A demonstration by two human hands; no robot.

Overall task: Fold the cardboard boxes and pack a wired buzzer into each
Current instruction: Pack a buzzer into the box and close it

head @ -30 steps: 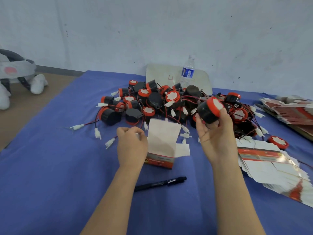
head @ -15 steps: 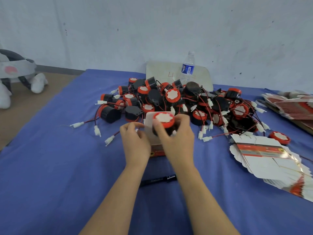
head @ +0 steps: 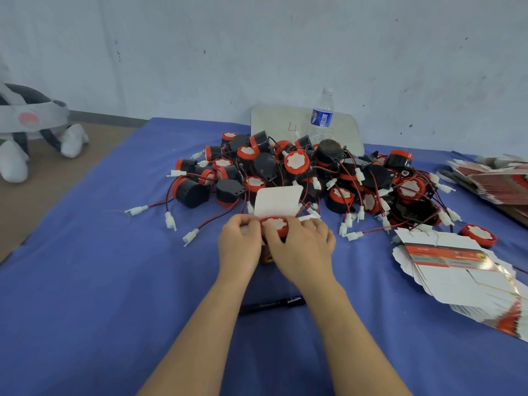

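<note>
The buzzer (head: 275, 226) sits in the mouth of the small box (head: 278, 202), red face up, on the blue cloth (head: 114, 281) before me. My left hand (head: 238, 247) grips the box's side while my right hand (head: 300, 250) pinches the buzzer. The pile of buzzers (head: 314, 178) lies just behind, flat boxes (head: 457, 270) to the right.
</note>
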